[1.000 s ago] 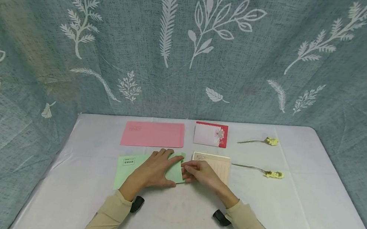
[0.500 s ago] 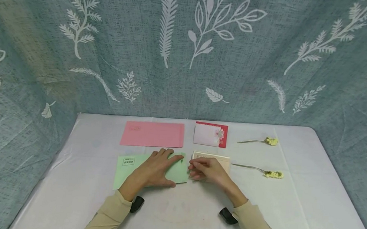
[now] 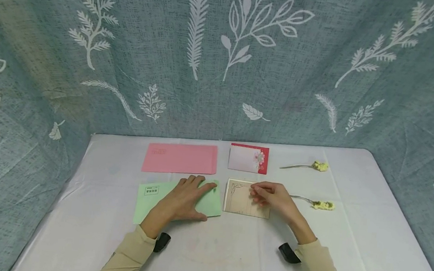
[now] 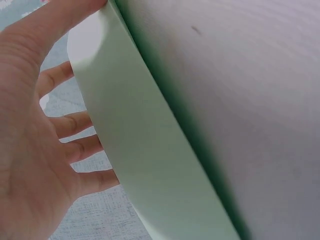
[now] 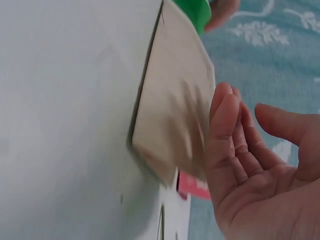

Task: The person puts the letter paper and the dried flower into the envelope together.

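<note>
Green envelope [image 3: 210, 203] and card [image 3: 239, 204], lying side by side on the table. I judge that the card could skid if my right hand [image 3: 275, 199] pushes it sideways; uneven pressure from my left hand [image 3: 184, 198] could skew the envelope. That left hand spreads across the envelope, thumb at its near edge, without clasping it. The right hangs over the card, fingers softly bent, thumb apart, holding nothing.

Soft, even light fills the head view. Beside the right fingers [image 5: 224, 122], a blurry finger shadow falls across the card [image 5: 172, 100]; near the left fingers [image 4: 75, 124], glare whitens the envelope [image 4: 137, 130].
</note>
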Action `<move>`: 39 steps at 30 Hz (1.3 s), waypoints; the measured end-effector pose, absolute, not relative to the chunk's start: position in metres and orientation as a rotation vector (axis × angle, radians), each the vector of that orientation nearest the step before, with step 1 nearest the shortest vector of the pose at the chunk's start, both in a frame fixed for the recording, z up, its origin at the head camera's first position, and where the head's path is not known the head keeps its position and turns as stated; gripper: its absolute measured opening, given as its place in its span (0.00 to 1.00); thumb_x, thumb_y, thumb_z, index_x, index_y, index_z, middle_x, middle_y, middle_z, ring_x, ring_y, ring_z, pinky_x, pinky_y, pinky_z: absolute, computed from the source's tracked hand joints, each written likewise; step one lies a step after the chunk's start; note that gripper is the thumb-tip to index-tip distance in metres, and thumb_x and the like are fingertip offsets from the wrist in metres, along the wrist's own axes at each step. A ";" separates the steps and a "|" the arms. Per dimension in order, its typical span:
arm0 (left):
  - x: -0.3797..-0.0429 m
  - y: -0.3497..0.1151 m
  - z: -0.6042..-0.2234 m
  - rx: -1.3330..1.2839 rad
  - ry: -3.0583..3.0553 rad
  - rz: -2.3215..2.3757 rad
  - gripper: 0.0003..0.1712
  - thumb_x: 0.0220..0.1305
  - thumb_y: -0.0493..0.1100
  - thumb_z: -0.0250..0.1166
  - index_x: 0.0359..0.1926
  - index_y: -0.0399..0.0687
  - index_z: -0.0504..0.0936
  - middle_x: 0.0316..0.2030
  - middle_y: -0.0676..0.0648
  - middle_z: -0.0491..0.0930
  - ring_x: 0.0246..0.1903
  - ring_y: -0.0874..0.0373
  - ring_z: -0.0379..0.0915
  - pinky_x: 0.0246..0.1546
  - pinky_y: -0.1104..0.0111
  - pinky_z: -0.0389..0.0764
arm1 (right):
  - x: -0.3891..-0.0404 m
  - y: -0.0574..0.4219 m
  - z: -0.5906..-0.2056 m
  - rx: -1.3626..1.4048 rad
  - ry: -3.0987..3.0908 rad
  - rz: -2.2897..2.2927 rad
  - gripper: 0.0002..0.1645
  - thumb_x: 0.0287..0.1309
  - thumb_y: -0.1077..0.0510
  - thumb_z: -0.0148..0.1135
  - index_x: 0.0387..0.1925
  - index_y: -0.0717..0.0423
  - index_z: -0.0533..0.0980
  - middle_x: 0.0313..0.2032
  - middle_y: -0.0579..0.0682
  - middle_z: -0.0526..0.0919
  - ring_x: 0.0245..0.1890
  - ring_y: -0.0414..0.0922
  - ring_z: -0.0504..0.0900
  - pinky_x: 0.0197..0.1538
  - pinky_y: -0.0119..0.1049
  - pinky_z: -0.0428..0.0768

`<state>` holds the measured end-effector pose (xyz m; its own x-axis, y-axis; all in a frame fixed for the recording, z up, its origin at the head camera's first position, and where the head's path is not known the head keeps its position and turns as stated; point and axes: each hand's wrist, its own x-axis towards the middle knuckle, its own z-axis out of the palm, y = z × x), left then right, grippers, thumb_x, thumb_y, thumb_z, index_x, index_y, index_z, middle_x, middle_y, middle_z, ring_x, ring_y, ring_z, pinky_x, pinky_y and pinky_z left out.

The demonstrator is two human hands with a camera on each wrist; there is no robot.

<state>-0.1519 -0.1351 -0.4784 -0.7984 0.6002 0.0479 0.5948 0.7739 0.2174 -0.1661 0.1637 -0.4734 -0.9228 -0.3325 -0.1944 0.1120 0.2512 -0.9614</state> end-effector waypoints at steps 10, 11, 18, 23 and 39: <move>-0.152 -0.135 -0.479 0.986 2.940 0.356 0.53 0.40 0.61 0.80 0.67 0.54 0.69 0.59 0.40 0.69 0.57 0.44 0.67 0.53 0.48 0.71 | -0.169 0.187 -0.474 0.068 2.354 -1.578 0.19 0.67 0.58 0.59 0.48 0.72 0.78 0.33 0.52 0.85 0.29 0.40 0.82 0.34 0.32 0.80; -0.152 -0.135 -0.479 0.986 2.940 0.357 0.53 0.40 0.61 0.80 0.67 0.54 0.69 0.59 0.40 0.69 0.56 0.44 0.67 0.53 0.48 0.71 | -0.168 0.188 -0.474 0.093 2.371 -1.557 0.18 0.66 0.58 0.60 0.47 0.71 0.78 0.32 0.51 0.85 0.29 0.40 0.81 0.33 0.32 0.79; -0.152 -0.134 -0.479 0.990 2.942 0.359 0.52 0.39 0.60 0.80 0.67 0.54 0.70 0.58 0.40 0.69 0.55 0.44 0.67 0.52 0.49 0.71 | -0.164 0.194 -0.474 0.194 2.411 -1.466 0.16 0.62 0.56 0.64 0.40 0.67 0.75 0.24 0.51 0.80 0.23 0.41 0.75 0.28 0.34 0.74; -0.152 -0.133 -0.478 0.993 2.941 0.363 0.53 0.38 0.60 0.81 0.67 0.54 0.70 0.58 0.39 0.69 0.55 0.44 0.67 0.52 0.48 0.70 | -0.163 0.194 -0.481 0.202 2.394 -1.374 0.19 0.61 0.53 0.66 0.42 0.67 0.76 0.23 0.50 0.79 0.21 0.39 0.75 0.27 0.32 0.75; -0.152 -0.133 -0.478 1.004 2.942 0.364 0.52 0.39 0.60 0.81 0.67 0.54 0.70 0.59 0.39 0.69 0.56 0.45 0.66 0.53 0.48 0.70 | -0.162 0.195 -0.481 0.065 2.445 -1.261 0.15 0.63 0.55 0.63 0.38 0.66 0.81 0.29 0.50 0.81 0.28 0.42 0.78 0.32 0.33 0.76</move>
